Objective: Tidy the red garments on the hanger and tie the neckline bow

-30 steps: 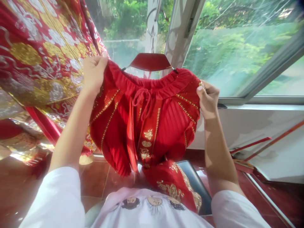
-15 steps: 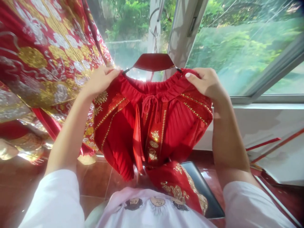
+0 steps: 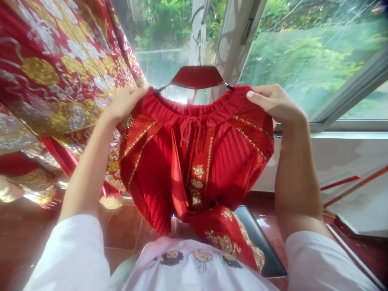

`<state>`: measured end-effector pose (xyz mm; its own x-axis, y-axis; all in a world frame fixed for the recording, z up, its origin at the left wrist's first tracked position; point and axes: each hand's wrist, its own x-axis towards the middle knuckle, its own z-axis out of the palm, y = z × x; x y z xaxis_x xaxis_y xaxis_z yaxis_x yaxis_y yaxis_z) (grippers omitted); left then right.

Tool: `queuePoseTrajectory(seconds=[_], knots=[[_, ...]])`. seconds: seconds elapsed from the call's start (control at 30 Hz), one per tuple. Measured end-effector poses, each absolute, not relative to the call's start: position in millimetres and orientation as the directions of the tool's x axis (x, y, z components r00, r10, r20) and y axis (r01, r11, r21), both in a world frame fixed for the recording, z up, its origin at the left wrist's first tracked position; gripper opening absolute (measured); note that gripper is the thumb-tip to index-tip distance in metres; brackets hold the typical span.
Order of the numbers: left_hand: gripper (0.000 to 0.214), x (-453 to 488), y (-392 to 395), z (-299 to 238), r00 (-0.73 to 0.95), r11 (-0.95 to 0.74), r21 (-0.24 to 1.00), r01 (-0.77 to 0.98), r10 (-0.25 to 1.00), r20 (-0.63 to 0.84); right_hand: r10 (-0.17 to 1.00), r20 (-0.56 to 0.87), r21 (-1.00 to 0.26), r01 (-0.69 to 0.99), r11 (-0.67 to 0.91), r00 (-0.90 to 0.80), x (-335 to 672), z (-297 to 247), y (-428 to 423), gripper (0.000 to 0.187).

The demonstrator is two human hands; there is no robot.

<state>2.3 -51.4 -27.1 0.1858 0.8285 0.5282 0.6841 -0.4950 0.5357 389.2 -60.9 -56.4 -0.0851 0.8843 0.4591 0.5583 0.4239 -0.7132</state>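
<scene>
A red pleated skirt with a gathered drawstring waist and gold beaded trim hangs from a hanger with a dark red bar and metal hook. My left hand pinches the waistband at its left end, beside the hanger's tip. At the opposite end my right hand grips the waistband, thumb on top and the other fingers mostly hidden. The waist is spread between both hands. Red cloth with gold embroidery lies below, close to my shirt; whether it belongs to the skirt I cannot tell.
A red garment with gold and silver embroidery hangs at the left. Behind the hanger are window panes and a frame. A dark flat-topped object stands low at right. Red sticks lean near the wall above the tiled floor.
My right hand has shifted slightly outward to the right, and my left hand slightly left. The skirt's waist is spread a little wider, and the hanger bar sits slightly higher.
</scene>
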Motion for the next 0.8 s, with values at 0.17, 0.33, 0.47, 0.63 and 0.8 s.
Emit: queuePoseTrajectory(seconds=[0.17, 0.33, 0.47, 0.63, 0.8], knots=[[0.052, 3.6, -67.1, -27.7, 0.221, -0.542, 0.472, 0.695, 0.786, 0.577, 0.76, 0.65, -0.563, 0.672, 0.48, 0.002, 389.6, -84.1, -60.9, 0.035], [0.054, 13.3, -67.9, -38.4, 0.066, -0.463, 0.399, 0.791, 0.713, 0.698, 0.467, 0.87, -0.346, 0.869, 0.354, 0.157, 368.1, -109.3, -63.7, 0.034], [0.055, 17.5, -64.7, -44.1, 0.014, -0.42, 0.318, 0.85, 0.62, 0.784, 0.487, 0.853, -0.366, 0.88, 0.303, 0.187, 363.6, -114.5, -65.6, 0.038], [0.056, 9.0, -58.3, -36.7, 0.08, -0.445, 0.463, 0.767, 0.781, 0.619, 0.552, 0.822, -0.405, 0.828, 0.389, 0.143, 378.7, -106.1, -62.9, 0.037], [0.055, -0.4, -49.7, -38.9, 0.101, -0.429, 0.584, 0.689, 0.855, 0.508, 0.53, 0.839, -0.396, 0.809, 0.435, 0.126, 383.9, -108.6, -59.9, 0.042]])
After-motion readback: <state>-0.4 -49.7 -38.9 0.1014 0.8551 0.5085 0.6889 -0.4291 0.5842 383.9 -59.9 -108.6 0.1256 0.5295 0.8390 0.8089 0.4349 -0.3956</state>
